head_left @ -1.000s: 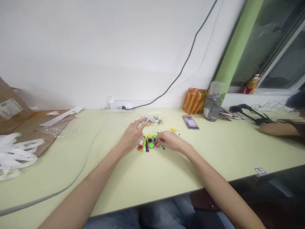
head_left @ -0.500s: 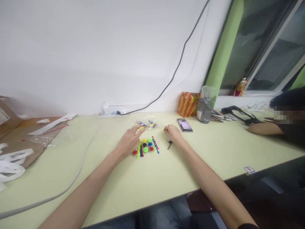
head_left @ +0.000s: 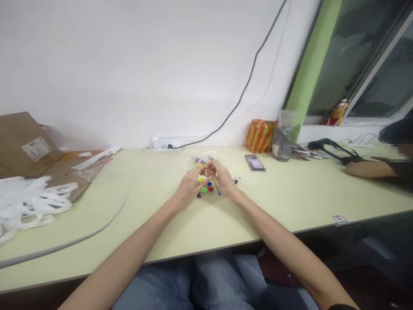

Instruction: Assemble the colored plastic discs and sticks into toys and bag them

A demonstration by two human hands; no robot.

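Over the middle of the table, my left hand [head_left: 189, 186] and my right hand [head_left: 222, 178] meet fingertip to fingertip. Both are closed in a pinch around a small yellow piece [head_left: 207, 168], whose exact kind is too small to make out. Below the fingers lie round coloured discs, among them a green disc [head_left: 204, 190], a red disc [head_left: 211, 189] and a blue disc [head_left: 209, 184]. Thin arrow-tipped sticks flank them, a blue arrow stick [head_left: 219, 193] on the right; my hands partly cover the group. Just behind is a clear plastic bag [head_left: 211, 154] with coloured sticks.
A small black item [head_left: 237, 180] lies right of my right hand. Farther right are a phone [head_left: 255, 163], a striped bag [head_left: 260, 136], a grey pouch [head_left: 281, 144] and a person's arm [head_left: 369, 168]. A power strip [head_left: 163, 147], white straps [head_left: 29, 202] and a cable [head_left: 106, 226] are left.
My hands have come together from either side, above the discs. The right hand moved left and the left hand moved right. The view has shifted slightly.
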